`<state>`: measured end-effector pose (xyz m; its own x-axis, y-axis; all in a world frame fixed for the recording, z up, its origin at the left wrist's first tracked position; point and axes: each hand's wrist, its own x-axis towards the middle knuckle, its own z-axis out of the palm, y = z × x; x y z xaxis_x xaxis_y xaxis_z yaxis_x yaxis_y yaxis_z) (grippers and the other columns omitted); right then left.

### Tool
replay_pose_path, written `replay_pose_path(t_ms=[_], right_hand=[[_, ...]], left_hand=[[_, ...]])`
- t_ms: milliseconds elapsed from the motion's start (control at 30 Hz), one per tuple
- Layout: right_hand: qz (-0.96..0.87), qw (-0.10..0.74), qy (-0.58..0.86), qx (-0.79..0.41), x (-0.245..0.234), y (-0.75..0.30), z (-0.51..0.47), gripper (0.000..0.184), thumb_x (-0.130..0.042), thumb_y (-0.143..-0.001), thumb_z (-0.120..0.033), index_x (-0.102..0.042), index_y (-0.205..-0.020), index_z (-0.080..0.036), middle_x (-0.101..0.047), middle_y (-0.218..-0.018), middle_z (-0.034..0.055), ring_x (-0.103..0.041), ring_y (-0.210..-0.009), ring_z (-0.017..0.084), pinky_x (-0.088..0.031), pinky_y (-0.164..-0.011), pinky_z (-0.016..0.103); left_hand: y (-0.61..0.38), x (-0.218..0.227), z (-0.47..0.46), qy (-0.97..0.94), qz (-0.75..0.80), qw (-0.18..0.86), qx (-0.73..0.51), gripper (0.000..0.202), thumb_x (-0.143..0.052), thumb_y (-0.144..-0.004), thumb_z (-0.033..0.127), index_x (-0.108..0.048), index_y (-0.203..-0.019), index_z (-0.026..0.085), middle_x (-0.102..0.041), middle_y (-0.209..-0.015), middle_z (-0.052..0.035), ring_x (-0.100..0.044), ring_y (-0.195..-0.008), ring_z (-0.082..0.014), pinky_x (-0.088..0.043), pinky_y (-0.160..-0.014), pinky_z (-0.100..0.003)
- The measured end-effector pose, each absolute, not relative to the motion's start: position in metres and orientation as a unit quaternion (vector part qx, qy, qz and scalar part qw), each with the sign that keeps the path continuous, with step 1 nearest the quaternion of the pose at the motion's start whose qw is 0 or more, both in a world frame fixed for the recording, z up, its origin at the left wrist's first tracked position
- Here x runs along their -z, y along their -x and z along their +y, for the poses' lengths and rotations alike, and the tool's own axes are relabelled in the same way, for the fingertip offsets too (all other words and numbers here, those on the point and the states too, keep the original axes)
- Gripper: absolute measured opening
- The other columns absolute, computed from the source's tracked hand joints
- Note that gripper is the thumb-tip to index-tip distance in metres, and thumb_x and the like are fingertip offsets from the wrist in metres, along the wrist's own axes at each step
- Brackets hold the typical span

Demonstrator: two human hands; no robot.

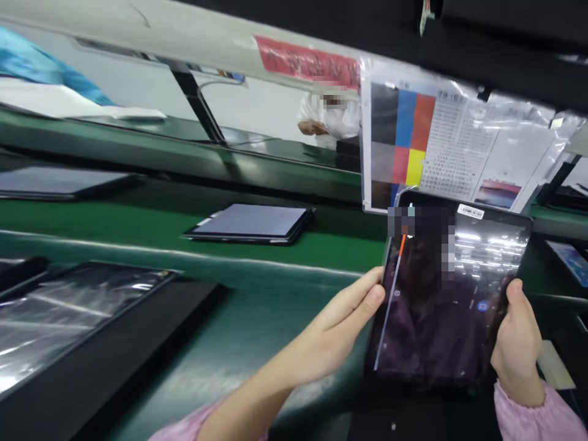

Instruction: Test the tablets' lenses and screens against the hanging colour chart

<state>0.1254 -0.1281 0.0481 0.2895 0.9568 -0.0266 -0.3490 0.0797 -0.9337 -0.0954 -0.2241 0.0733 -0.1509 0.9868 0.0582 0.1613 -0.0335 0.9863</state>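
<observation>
A black tablet is held up in front of me by its two long sides. My left hand grips its left edge, the thumb lying along the rim. On the opposite edge my right hand is closed, thumb at the front and the other fingers out of sight behind. The screen is lit, with small icons and a thin line down its left side, and it mirrors the ceiling lights. A white barcode label sticks near the tablet's top edge.
A plastic-covered colour chart sheet hangs behind the tablet. On the green belt lies another tablet, with one more farther left. Film-covered tablets rest on a black pad at left. A person in white is across the line.
</observation>
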Motion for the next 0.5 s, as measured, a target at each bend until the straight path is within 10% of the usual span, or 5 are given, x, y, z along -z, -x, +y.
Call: replay_pose_path(t_ms=[267, 500], right_hand=[[-0.349, 0.684, 0.415, -0.489, -0.07, -0.122, -0.126, 0.047, -0.074, -0.086, -0.064, -0.077, -0.096, -0.018, -0.079, -0.095, 0.0068, -0.076, -0.092, 0.029, -0.065, -0.076, 0.038], [-0.381, 0.727, 0.443, -0.36, -0.045, -0.147, -0.113, 0.038, -0.068, -0.094, -0.059, -0.078, -0.104, -0.024, -0.079, -0.098, 0.0045, -0.075, -0.083, 0.03, -0.062, -0.063, 0.04]], left_hand=[[0.11, -0.09, -0.246, -0.568, 0.566, 0.335, -0.495, 0.057, -0.057, -0.093, 0.072, -0.077, -0.123, 0.028, -0.078, -0.114, -0.0078, -0.067, -0.117, -0.0328, -0.055, -0.101, -0.036], [0.102, -0.105, -0.233, -0.604, 0.439, 0.48, -0.46, 0.05, -0.061, -0.094, 0.066, -0.077, -0.104, 0.02, -0.073, -0.089, -0.0063, -0.067, -0.081, -0.0217, -0.054, -0.079, -0.03]])
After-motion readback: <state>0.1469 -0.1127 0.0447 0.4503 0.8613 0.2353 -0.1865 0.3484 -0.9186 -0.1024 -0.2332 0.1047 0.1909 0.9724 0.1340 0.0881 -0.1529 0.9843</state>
